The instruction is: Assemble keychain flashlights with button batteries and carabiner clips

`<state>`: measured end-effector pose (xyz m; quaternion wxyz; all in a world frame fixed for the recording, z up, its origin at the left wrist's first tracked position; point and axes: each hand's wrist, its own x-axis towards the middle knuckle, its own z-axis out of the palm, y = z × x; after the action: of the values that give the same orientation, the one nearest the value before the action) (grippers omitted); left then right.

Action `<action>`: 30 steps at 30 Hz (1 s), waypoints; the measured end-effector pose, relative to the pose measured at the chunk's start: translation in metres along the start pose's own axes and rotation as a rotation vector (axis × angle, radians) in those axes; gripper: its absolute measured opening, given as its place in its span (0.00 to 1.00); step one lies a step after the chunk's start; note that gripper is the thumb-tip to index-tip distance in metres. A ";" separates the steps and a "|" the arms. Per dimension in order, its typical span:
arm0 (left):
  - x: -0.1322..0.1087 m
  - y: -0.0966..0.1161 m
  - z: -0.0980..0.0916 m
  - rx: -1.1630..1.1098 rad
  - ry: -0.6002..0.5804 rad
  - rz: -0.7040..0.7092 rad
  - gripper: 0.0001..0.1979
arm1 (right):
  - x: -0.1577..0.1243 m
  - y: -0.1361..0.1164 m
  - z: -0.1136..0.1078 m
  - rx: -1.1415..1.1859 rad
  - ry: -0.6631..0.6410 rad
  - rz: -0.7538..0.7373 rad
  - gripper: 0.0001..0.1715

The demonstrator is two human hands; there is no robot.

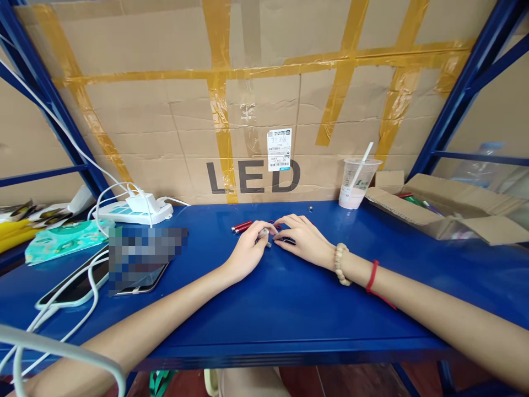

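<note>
On the blue metal shelf, my left hand is closed around a small silvery-white piece; the fingers hide most of it. Just to its right, my right hand curls its fingers over a small dark object, whose kind I cannot make out. The fingertips of both hands nearly meet. Small red metal tubes with silvery ends lie beyond my left hand. A tiny silvery part rests farther back.
At the back right stands a plastic cup with a straw, beside an open cardboard box. On the left are phones, white cables, a power strip and a green packet. A taped cardboard sheet closes off the back.
</note>
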<state>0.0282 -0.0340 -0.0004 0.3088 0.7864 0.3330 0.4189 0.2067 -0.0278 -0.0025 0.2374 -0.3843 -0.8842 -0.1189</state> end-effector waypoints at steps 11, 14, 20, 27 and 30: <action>0.000 0.001 0.001 0.004 -0.096 -0.095 0.06 | -0.003 -0.008 -0.009 0.175 0.476 0.030 0.08; 0.001 -0.002 0.002 0.009 -0.100 -0.033 0.09 | -0.004 -0.012 -0.009 0.269 0.492 -0.023 0.07; 0.003 -0.001 0.001 0.039 -0.108 -0.011 0.08 | -0.004 -0.015 -0.013 0.321 0.538 0.021 0.07; 0.001 -0.003 0.000 0.122 -0.145 0.040 0.09 | -0.004 -0.016 -0.012 0.425 0.481 -0.037 0.08; 0.001 -0.006 0.000 0.147 -0.172 0.052 0.10 | -0.005 -0.016 -0.010 0.476 0.445 -0.037 0.09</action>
<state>0.0273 -0.0299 -0.0042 0.2668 0.8482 0.3144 0.3324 0.2011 -0.0452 0.0032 0.5056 -0.2664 -0.8206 0.0057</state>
